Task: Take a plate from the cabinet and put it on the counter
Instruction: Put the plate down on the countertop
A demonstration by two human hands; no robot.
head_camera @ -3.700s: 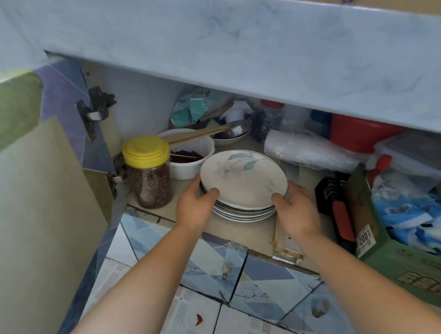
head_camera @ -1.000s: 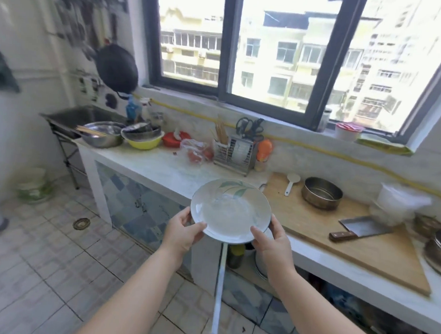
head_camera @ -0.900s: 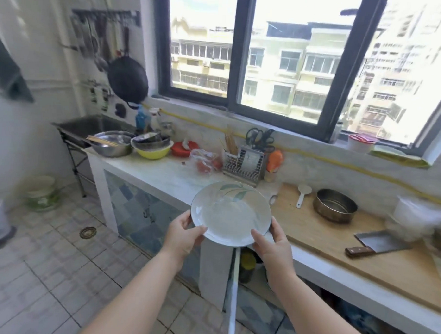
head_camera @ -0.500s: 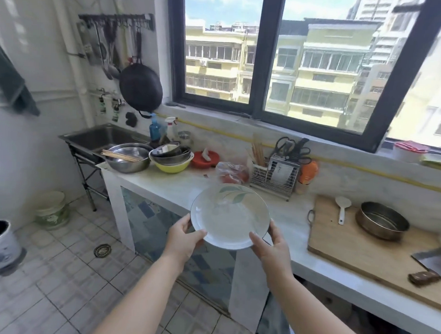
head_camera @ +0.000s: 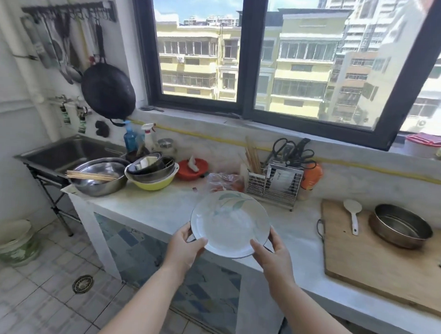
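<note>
White leaf-print plate [head_camera: 230, 223] held above desk [head_camera: 163, 209] front edge, left hand [head_camera: 185, 248] and right hand [head_camera: 274, 253] grip clamped on its rim, utensil rack [head_camera: 274, 183] behind plate, plastic bag [head_camera: 225, 180] just behind, cutting board [head_camera: 376, 259] right of plate, yellow bowl [head_camera: 151, 183] to plate's left.

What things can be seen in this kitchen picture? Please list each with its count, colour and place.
plate: 1, white with green leaves, held over the counter edge
counter: 1, pale marble, under the window
sink: 1, steel, far left
steel bowl: 1, silver, chopsticks across it, beside the sink
yellow bowl: 1, yellow, holds stacked dishes
cutting board: 1, wood, right
pan: 1, metal, on the cutting board
rack: 1, steel, by the wall
wok: 1, black, hanging on the wall
left hand: grips the plate's left rim
right hand: grips the plate's right rim
</note>
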